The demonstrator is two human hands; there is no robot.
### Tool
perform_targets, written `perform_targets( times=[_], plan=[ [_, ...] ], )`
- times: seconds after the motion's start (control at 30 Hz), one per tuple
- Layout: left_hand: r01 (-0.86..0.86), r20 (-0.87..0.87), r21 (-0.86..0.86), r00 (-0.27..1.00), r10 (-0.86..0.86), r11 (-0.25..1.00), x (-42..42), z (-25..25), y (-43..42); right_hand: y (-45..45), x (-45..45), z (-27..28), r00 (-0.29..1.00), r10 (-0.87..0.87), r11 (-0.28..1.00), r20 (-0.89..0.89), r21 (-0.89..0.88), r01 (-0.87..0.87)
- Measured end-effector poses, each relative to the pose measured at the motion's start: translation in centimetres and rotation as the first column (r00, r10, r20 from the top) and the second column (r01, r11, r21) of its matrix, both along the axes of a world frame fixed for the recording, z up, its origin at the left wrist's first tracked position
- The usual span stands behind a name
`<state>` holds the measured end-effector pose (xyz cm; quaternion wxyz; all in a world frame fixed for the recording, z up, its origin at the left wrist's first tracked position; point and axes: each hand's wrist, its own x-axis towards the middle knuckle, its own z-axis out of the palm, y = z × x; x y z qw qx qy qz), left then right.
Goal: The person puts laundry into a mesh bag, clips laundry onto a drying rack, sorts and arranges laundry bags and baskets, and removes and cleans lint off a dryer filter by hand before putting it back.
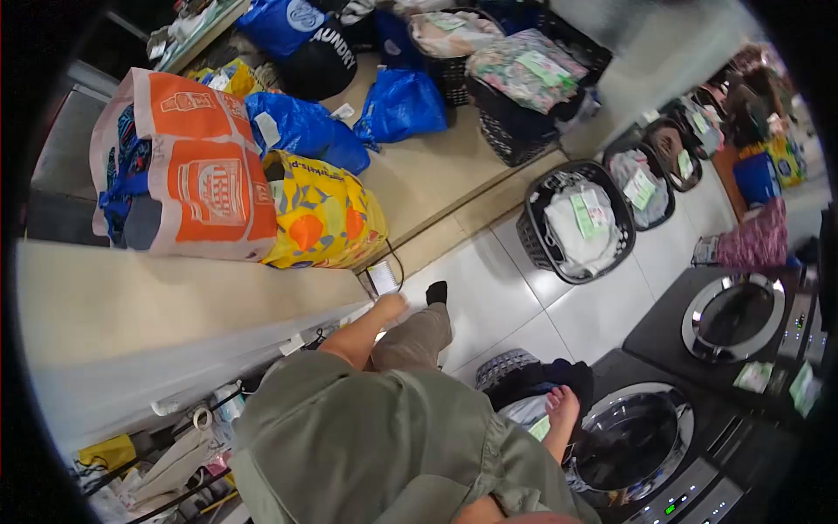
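Note:
My left hand hangs beside my trouser leg, near a white notepad on a cord; its fingers are too blurred to make out. On the other side, my right hand has its fingers curled, with nothing visible in them. It is above or beside a grey basket with dark clothes, close to the round door of a dark machine. Whether it touches the clothes is unclear.
Laundry bags, one orange and white, one yellow, stand on the beige counter. A black basket holding white laundry sits on the tiled floor. More baskets line the wall. A second machine stands at right.

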<state>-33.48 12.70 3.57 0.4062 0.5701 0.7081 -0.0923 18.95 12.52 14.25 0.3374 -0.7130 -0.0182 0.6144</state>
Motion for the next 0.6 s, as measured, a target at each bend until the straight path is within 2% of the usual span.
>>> perform_targets(
  times=[0.03,0.1,0.13,0.2,0.27,0.3,0.37,0.4,0.43,0.5,0.53,0.6],
  plan=[
    [-0.386,0.168,0.052,0.912,0.373,0.921,-0.3,2.2,3.4,1.8,-2.0,0.6,0.995,-0.017,0.996,-0.1,-0.087,0.009],
    [-0.535,0.39,0.106,0.798,0.46,0.838,-1.3,5.8,8.7,7.0,-6.5,0.6,0.975,0.22,0.97,0.035,-0.119,-0.214],
    [-0.501,0.408,0.088,0.807,0.427,0.861,-2.4,6.1,10.8,10.1,-10.0,3.3,0.955,0.281,0.959,0.089,-0.057,-0.277],
    [-0.482,0.442,0.057,0.798,0.41,0.875,-5.1,5.1,14.8,15.0,-14.6,4.8,0.939,0.312,0.95,0.143,-0.018,-0.313],
    [-0.396,0.289,-0.046,0.873,0.392,0.917,-8.1,1.3,17.3,18.6,-18.2,5.6,0.922,0.338,0.937,0.191,0.019,-0.347],
    [-0.41,0.294,-0.051,0.865,0.405,0.911,-9.2,-0.2,18.0,20.7,-20.0,5.8,0.906,0.39,0.918,0.163,0.007,-0.397],
    [-0.393,-0.034,-0.014,0.919,0.393,0.919,-11.9,-2.7,20.4,25.5,-24.2,5.5,0.881,0.453,0.889,0.135,0.001,-0.457],
    [-0.506,-0.002,-0.082,0.862,0.507,0.859,-12.9,1.3,22.5,27.7,-26.0,5.3,0.861,0.493,0.869,0.127,-0.017,-0.495],
    [-0.523,0.001,-0.088,0.851,0.525,0.848,-14.3,1.8,24.0,30.3,-28.2,4.7,0.837,0.535,0.844,0.115,-0.031,-0.536],
    [-0.691,0.188,-0.013,0.709,0.68,0.723,-16.8,1.4,26.3,36.0,-33.1,2.9,0.769,0.624,0.779,0.14,-0.036,-0.626],
    [-0.707,0.184,-0.032,0.691,0.699,0.706,-18.3,0.8,27.3,39.0,-35.5,1.3,0.727,0.679,0.732,0.1,-0.013,-0.682],
    [-0.844,0.117,-0.104,0.515,0.849,0.526,-21.7,-0.3,29.2,45.2,-41.7,-1.1,0.631,0.771,0.632,0.089,0.021,-0.775]
  ],
)
